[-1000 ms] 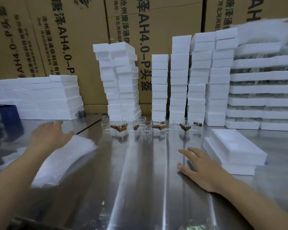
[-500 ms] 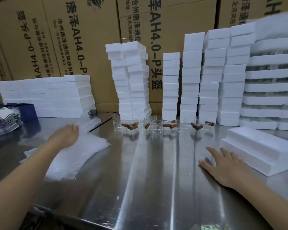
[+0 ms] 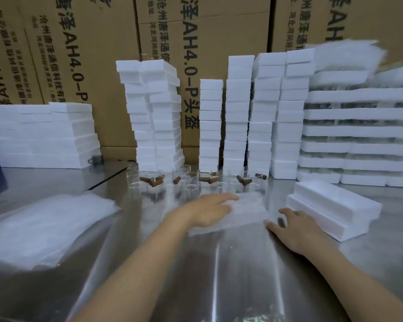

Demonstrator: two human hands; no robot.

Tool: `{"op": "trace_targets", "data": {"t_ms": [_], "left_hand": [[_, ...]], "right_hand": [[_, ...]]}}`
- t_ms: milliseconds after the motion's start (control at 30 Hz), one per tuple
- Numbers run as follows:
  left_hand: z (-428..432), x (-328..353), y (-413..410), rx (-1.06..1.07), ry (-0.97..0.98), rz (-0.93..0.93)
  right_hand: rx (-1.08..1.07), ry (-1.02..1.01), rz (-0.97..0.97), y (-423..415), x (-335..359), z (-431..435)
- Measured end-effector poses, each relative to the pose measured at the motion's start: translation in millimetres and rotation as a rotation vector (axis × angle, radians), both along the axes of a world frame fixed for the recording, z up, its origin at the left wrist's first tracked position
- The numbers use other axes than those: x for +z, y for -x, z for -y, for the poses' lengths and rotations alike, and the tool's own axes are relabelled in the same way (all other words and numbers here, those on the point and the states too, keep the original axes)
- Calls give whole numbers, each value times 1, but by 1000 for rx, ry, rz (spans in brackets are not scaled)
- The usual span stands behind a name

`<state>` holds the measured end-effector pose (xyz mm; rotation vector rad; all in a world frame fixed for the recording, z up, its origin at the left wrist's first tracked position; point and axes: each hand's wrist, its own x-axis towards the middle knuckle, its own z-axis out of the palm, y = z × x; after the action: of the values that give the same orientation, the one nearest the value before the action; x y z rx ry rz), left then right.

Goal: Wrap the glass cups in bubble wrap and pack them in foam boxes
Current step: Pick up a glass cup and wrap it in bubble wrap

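Left hand [image 3: 207,211] lay nearly flat, fingers straight, pressing a single bubble wrap sheet [image 3: 247,212] onto the steel table [image 3: 219,275]; it gripped nothing. Right hand [image 3: 298,228] rested open on the table just right of the sheet, fingers spread, holding nothing. The glass cups [image 3: 191,180] stood in a loose cluster just beyond both hands' fingertips, packed close together. A likely risk: a reach forward could knock one cup into its neighbours and topple or chip it, and the light sheet could slide on the slick metal. The cups stood upright, long axis vertical, mouths up, with brown handles [image 3: 155,182] pointing sideways in mixed directions. A foam box [image 3: 330,205] lay right of the right hand.
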<state>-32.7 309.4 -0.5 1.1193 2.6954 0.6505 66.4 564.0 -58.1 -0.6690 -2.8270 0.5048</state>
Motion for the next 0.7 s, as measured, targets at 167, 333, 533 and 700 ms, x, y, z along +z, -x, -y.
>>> {"op": "trace_targets", "data": {"t_ms": [167,333,533,700], "left_hand": [[-21,-44,-5,30,85,-124],[-1,-45,-1,143,108,-214],[1,-41,-7,279,-16,-350],[-17,-43,-24,181,-85,-292]], "right_hand": [[13,-25,5,0,4,1],[15,-37,-13,-2,7,6],[22,32,-95,-1,6,9],[74,103,-225,4,3,14]]}}
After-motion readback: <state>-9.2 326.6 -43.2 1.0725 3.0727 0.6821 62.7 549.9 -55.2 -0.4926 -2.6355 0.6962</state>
